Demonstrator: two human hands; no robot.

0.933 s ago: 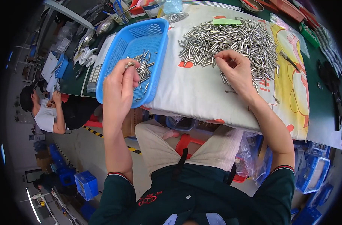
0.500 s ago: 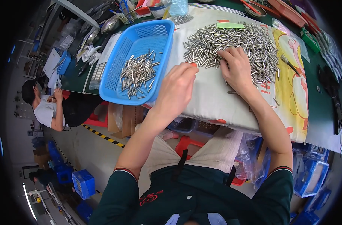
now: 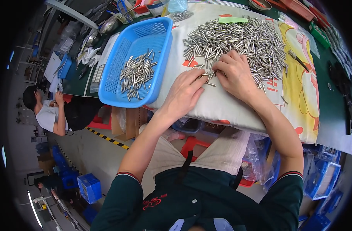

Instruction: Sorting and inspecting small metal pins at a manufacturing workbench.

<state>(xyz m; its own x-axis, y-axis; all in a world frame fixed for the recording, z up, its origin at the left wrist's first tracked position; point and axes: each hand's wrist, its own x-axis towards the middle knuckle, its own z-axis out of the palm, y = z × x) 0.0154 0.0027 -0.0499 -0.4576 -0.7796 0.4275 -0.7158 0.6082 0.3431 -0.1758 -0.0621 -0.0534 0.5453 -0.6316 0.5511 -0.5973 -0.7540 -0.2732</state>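
Note:
A broad pile of short, silvery metal pins [image 3: 257, 46] covers the far part of the cloth-topped table. My left hand [image 3: 183, 94] lies at the near left edge of the pile, fingers stretched over a few loose pins, thumb apart from them. Facing it, my right hand [image 3: 235, 77] has its fingers curled and pinched around pins at the pile's front edge; just how many is hidden. One loose pin [image 3: 210, 84] lies on the cloth between my hands. To the left, a blue plastic basket [image 3: 167, 50] contains a smaller heap of the same pins.
A green slip [image 3: 233, 19] rests on top of the pile. A dark-handled brush [image 3: 298, 60] lies to its right on the yellow-patterned cloth [image 3: 305, 100]. Bagged pins [image 3: 181, 15] sit beyond the basket. At far left, another person [image 3: 48, 111] sits working.
My left hand has opened out and come down onto loose pins. My right hand has moved left and nearer, bringing a few pins out from the pile. The view has shifted slightly.

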